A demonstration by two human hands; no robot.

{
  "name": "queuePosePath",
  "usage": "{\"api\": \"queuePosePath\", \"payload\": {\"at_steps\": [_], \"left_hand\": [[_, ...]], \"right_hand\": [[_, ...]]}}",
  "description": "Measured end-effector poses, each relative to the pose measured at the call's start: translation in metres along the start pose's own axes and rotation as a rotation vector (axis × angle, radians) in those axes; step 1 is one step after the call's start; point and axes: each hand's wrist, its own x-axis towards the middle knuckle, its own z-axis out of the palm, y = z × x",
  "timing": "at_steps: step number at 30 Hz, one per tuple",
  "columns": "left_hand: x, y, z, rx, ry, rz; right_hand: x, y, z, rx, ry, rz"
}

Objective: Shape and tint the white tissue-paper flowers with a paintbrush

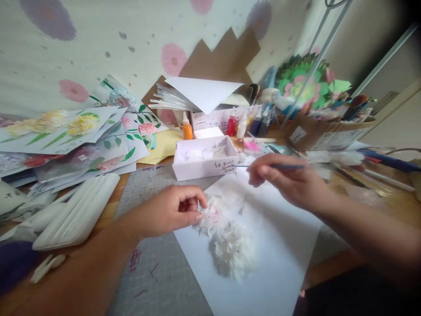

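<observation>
My left hand (174,210) is curled, its fingertips pinching the edge of a white paper flower (226,232) that lies on a white sheet (272,263). My right hand (289,180) is closed round a thin tool (263,166) with a fine metal tip pointing left, above the sheet's far edge. The tip hovers just in front of a small white box (204,160) holding white paper pieces. The sheet rests on a grey cutting mat (151,272).
A pile of flower paintings (75,140) covers the left. A white case (77,210) lies at the mat's left edge. Small dye bottles (232,125) and an orange bottle (187,129) stand behind the box. A cardboard box (329,131) of tools sits right.
</observation>
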Motion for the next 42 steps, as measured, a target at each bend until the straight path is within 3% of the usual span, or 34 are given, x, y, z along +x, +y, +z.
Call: {"api": "queuePosePath", "payload": {"at_steps": [3, 5, 11, 15, 20, 22, 24, 27, 30, 32, 38, 42], "left_hand": [[-0.001, 0.003, 0.003, 0.042, -0.047, -0.028], [0.0, 0.004, 0.004, 0.097, -0.07, -0.041], [0.001, 0.003, 0.002, 0.21, -0.08, 0.029], [0.001, 0.001, 0.0, 0.197, -0.101, 0.062], [0.0, 0.0, -0.002, 0.154, -0.112, 0.079], [-0.001, 0.0, -0.003, 0.139, -0.122, 0.088], [0.0, 0.001, -0.003, 0.137, -0.129, 0.102], [0.0, 0.001, -0.004, 0.142, -0.126, 0.102], [0.0, 0.001, -0.004, 0.13, -0.122, 0.103], [0.0, 0.001, -0.004, 0.13, -0.123, 0.112], [0.0, 0.0, -0.004, 0.131, -0.128, 0.101], [0.001, 0.0, -0.004, 0.096, -0.128, 0.106]], "right_hand": [[-0.009, 0.013, -0.008, -0.25, -0.276, -0.107], [-0.013, 0.018, -0.003, -0.368, -0.379, -0.141], [-0.01, 0.02, 0.019, -0.548, -0.357, -0.113], [-0.007, 0.022, 0.016, -0.614, -0.287, -0.118], [-0.003, 0.007, 0.001, -0.477, -0.006, 0.003], [-0.003, -0.006, 0.004, -0.453, 0.089, -0.023], [-0.003, -0.017, 0.015, -0.401, 0.065, -0.103], [-0.005, -0.024, 0.038, -0.321, -0.132, -0.211], [-0.005, -0.021, 0.053, -0.307, -0.324, -0.229], [-0.004, -0.02, 0.053, -0.256, -0.381, -0.207], [-0.002, -0.023, 0.026, 0.15, -0.192, -0.012], [0.001, -0.023, 0.017, 0.189, -0.08, 0.01]]}}
